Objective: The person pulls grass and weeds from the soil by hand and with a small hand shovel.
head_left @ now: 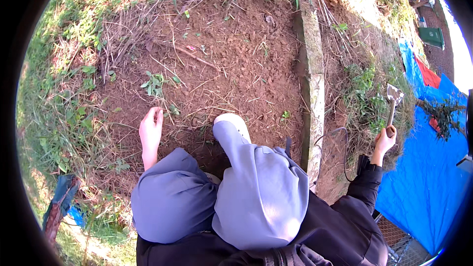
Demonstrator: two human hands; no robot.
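Note:
My right hand (385, 141) is out to the far right, wrapped round the handle of a hand trowel (392, 104). The trowel's soil-marked metal blade points away from me, over grass beside a blue tarp. My left hand (150, 130) is low over the dirt left of my knees, its fingers curled together. Whether anything sits between them is too small to make out. Just beyond those fingertips grows a leafy green weed (154, 84), with another small sprig close by on the right. Bare brown soil (246, 54) with dry stalks spreads ahead of me.
A narrow concrete edging (315, 88) runs along the right of the soil. Past it lie a dark cable (346, 155) and the blue tarp (423, 187). A green bin (431, 37) stands far right. Grass borders the left. My shoe (231, 120) rests on the soil.

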